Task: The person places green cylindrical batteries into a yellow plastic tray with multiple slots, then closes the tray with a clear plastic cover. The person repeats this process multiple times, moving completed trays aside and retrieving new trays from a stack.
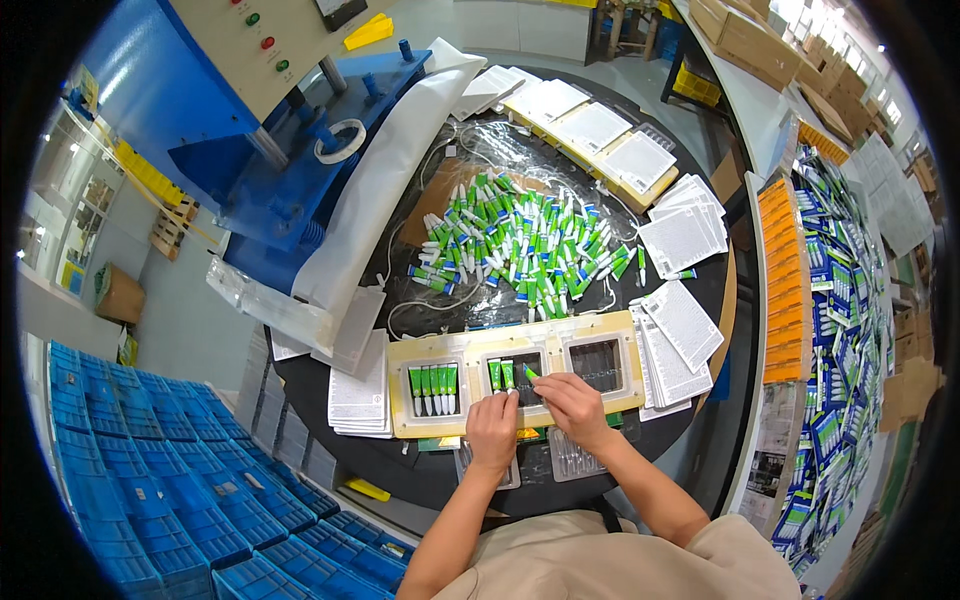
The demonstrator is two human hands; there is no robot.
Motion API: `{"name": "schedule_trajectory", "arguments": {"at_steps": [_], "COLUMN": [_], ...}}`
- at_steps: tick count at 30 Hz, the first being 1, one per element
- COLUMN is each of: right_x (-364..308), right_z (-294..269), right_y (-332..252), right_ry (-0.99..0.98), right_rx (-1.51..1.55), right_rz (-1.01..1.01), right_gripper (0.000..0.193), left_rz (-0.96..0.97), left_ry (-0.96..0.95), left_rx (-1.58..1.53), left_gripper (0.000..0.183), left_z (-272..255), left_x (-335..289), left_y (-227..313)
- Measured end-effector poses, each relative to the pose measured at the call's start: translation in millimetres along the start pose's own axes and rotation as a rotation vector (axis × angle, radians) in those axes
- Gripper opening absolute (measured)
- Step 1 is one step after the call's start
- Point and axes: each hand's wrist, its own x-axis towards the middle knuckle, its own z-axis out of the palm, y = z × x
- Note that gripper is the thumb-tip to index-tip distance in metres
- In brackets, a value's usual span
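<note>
A cream-coloured frame with three openings lies before me, a clear plastic blister tray in each. Several green tubes with white caps stand in a row in its left opening. Two more tubes are in the middle opening. My left hand is closed at their lower ends, its fingertips on the right-hand tube, whose cap they hide. In my right hand, thumb and fingers pinch another green tube, tilted over the middle opening. The right opening shows no tubes.
A pile of green tubes covers the middle of the black round table. Printed cards lie in stacks around it, with a second frame at the back. A blue press stands left, blue crates lower left, filled packs right.
</note>
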Motion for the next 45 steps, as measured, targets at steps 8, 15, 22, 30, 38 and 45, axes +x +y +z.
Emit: {"name": "schedule_trajectory", "arguments": {"at_steps": [8, 15, 22, 30, 38, 45], "right_x": [-4, -6, -5, 70, 110, 14], "right_z": [30, 22, 38, 27, 54, 6], "right_y": [-9, -17, -8, 37, 69, -13], "right_ry": [0.077, -0.006, -0.165, 0.136, 0.119, 0.031], "right_rx": [-0.058, -0.253, -0.093, -0.303, -0.439, -0.226], "right_rz": [-0.020, -0.141, -0.004, 0.302, 0.660, 0.594], "right_gripper": [0.026, 0.033, 0.035, 0.016, 0.027, 0.018], "left_rz": [-0.043, 0.021, -0.007, -0.055, -0.173, -0.221], "left_ry": [-0.247, -0.317, -0.302, -0.193, -0.282, -0.478], "left_rx": [0.011, 0.013, -0.113, -0.216, -0.275, -0.075], "left_gripper": [0.042, 0.045, 0.054, 0.044, 0.018, 0.011], "left_z": [-11, -7, -9, -15, 89, 126], "left_x": [-11, -17, -18, 21, 175, 186], "left_y": [-5, -12, -16, -25, -76, -70]}}
